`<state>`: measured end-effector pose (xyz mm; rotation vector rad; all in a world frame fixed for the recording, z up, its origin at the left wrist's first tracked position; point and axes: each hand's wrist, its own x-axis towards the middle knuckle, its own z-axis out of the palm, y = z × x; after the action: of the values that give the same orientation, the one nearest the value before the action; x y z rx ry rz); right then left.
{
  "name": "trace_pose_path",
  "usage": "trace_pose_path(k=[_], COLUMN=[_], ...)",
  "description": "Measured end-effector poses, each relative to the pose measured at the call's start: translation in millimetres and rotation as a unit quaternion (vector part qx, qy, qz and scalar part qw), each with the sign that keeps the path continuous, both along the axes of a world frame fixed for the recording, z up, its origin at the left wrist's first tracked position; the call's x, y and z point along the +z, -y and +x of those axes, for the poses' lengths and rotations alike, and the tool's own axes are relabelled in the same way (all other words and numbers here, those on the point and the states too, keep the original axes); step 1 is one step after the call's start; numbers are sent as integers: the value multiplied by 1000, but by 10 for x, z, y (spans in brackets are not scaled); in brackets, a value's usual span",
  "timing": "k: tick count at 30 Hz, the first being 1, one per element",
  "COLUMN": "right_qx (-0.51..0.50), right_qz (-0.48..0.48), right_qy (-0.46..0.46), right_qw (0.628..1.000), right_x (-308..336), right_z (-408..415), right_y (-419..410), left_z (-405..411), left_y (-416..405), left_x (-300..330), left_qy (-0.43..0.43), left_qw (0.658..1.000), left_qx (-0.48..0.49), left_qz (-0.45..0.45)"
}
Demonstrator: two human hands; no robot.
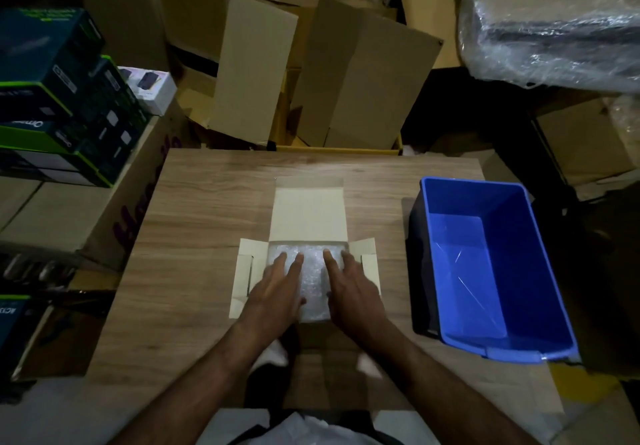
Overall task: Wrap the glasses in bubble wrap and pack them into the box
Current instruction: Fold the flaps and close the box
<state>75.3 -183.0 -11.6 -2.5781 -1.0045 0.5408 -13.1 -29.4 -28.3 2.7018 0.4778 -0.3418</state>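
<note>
So both hands, left hand (277, 283) and right hand (349, 283), lie flat on bubble wrap (311, 271), which is clear plastic, crinkly and a bit shiny where the light hits. Around the fingers the box (308, 212) is plain matt cardboard, pale and smooth. Underneath it all the table (194, 236) looks like wood-grain laminate with a dull finish. Off to the right hand's side the blue bin (512, 202) is smooth plastic with a slight gloss inside.

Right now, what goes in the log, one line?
left hand: pressing bubble wrap | right hand: pressing too | box: open | blue bin: beside
</note>
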Motion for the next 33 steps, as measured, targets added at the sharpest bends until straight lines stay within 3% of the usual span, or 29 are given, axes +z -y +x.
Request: trace_pose_path(k=[3, 6, 9, 14, 26, 33], right_qx=[-21, -65, -129, -124, -71, -38], right_qz=[69, 53, 15, 80, 162, 80], right_qy=[62, 80, 58, 5, 7, 25], right_qw=[995, 993, 990, 989, 984, 996], right_x=[-33, -141, -205, -248, -224, -447], right_z=[-30, -48, -60, -90, -286, -293], right_y=[114, 194, 266, 317, 114, 67], left_z=[-84, -174, -251, -299, -238, -255], left_y=[-112, -218, -277, -269, 71, -1], left_x=[-85, -155, -190, -85, -191, -443], left_qy=[93, 84, 63, 107, 222, 175], left_qw=[992, 991, 992, 985, 967, 984], left_qx=[-26, 11, 95, 135, 21, -16], left_qz=[79, 103, 63, -7, -120, -22])
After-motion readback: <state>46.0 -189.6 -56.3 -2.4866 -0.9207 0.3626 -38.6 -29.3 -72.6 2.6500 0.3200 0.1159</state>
